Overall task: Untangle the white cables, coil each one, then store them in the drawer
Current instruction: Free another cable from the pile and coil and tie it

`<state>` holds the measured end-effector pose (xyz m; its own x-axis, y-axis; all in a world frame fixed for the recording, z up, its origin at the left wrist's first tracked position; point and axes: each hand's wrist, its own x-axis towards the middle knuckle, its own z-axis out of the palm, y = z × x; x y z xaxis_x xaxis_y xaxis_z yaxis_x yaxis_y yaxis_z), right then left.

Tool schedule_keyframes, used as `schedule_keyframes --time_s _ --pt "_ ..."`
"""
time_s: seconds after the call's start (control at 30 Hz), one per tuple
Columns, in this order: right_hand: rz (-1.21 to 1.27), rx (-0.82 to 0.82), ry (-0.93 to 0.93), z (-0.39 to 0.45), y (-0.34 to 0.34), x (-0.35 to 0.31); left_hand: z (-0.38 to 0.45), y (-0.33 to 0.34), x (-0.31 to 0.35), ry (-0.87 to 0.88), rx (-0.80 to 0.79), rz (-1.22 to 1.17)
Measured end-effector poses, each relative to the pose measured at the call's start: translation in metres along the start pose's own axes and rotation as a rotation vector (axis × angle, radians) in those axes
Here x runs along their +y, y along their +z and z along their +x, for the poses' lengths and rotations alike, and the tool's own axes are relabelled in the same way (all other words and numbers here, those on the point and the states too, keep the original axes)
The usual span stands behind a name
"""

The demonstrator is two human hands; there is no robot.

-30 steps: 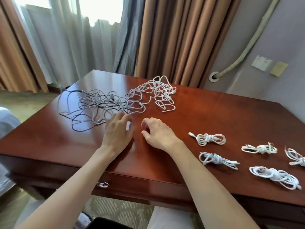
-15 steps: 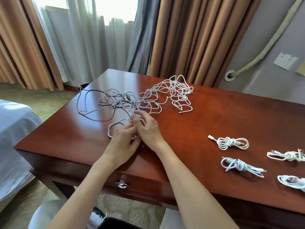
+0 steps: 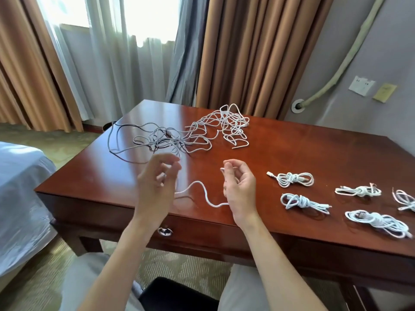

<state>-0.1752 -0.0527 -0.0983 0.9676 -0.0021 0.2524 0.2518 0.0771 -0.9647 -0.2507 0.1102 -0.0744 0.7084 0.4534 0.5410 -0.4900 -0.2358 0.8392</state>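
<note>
A single white cable (image 3: 202, 194) now hangs slack between the two hands, low in the middle of the frame, where half a second ago both hands were pressed together at the near edge of the tangle. The hands have drawn apart and toward the person, and a length of cable has come with them, so one cable seems to be partly freed. Whether its far end is clear of the heap cannot be told.

The visible run lies roughly left to right across the frame, sagging in a wave above the desk's front edge. Its right end loops up into the right hand (image 3: 239, 187), which pinches it between thumb and curled fingers. Its left end runs toward the left hand (image 3: 157, 182), which is blurred by motion; its fingers are bent around something thin, most likely the same cable, though the grip is not sharp enough to be sure.

Beyond the hands, in the upper middle, the tangle (image 3: 190, 133) of white and grey cables sprawls over the desk (image 3: 314, 153). At the right, five coiled cables (image 3: 295, 179) lie well apart from it. The drawer (image 3: 165, 231) under the desk's front edge is closed.
</note>
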Motion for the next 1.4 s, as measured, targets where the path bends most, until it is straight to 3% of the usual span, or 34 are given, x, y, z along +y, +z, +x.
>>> schedule_keyframes --time_s 0.1,0.23,0.3,0.4,0.53,0.6,0.7,0.77,0.9,1.0,1.13,1.23,1.4 --pt "-0.084 0.068 0.008 0.0 -0.015 -0.025 0.001 0.004 0.023 0.053 -0.022 -0.069" --pt "-0.023 -0.329 0.37 -0.013 -0.016 -0.068 -0.013 0.023 0.049 0.123 -0.318 -0.007" --pt "0.009 -0.429 0.295 -0.025 -0.016 -0.083 -0.017 0.027 0.057 0.143 -0.422 0.02" --pt "0.027 -0.376 0.126 -0.039 -0.021 -0.103 -0.022 0.025 0.067 0.068 -0.576 -0.095" --pt "-0.037 -0.409 0.0 -0.046 -0.04 -0.128 -0.012 0.032 0.063 -0.281 -0.384 -0.379" --pt "-0.052 -0.467 -0.062 -0.049 -0.05 -0.138 0.001 0.04 0.041 -0.333 -0.355 -0.204" --pt "-0.092 -0.436 -0.126 -0.047 -0.063 -0.144 0.012 0.052 0.013 -0.238 -0.471 0.149" --pt "-0.123 -0.351 -0.135 -0.046 -0.07 -0.145 0.019 0.058 0.01 -0.18 -0.443 0.241" --pt "-0.279 -0.216 -0.145 -0.04 -0.087 -0.135 0.054 0.049 0.025 0.097 -0.35 0.552" --pt "-0.424 -0.251 -0.108 -0.041 -0.086 -0.121 0.086 0.043 0.046 0.121 -0.43 0.574" --pt "-0.39 -0.248 -0.05 -0.041 -0.075 -0.112 0.11 0.062 0.069 0.031 -0.509 0.513" --pt "-0.408 -0.25 -0.066 -0.039 -0.069 -0.109 0.11 0.077 0.071 0.153 -0.526 0.635" --pt "-0.522 -0.212 -0.11 -0.037 -0.071 -0.104 0.109 0.089 0.091 0.387 -0.502 0.577"
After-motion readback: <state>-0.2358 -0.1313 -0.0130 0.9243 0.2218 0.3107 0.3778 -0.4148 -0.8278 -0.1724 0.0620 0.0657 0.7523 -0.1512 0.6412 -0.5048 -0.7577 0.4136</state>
